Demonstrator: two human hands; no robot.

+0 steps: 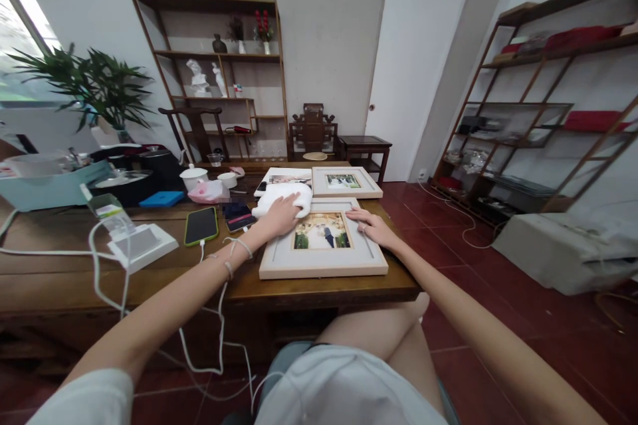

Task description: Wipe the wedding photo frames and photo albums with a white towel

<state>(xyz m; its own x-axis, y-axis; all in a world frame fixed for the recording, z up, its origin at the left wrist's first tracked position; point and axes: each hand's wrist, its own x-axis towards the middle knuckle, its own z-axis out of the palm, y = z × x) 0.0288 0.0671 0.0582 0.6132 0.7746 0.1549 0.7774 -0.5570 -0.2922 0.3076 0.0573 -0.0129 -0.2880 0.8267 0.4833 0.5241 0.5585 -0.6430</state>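
A pale wooden picture frame (323,267) with a photo in it lies flat on the dark wooden table (60,279) in front of me. My left hand (282,215) presses a white cloth (279,197) against the frame's upper left corner, fingers curled over the cloth. My right hand (371,226) lies flat and open on the frame's upper right part, steadying it. A second framed photo (345,182) lies just behind, and a third print (282,179) sits partly under the cloth.
A phone with a green case (201,225) on a charging cable, a dark wallet (238,216), a white box (142,244), teaware and a light-blue tray (47,189) crowd the table's left. Shelves stand at the back and right. A grey box (558,249) sits on the red tiled floor.
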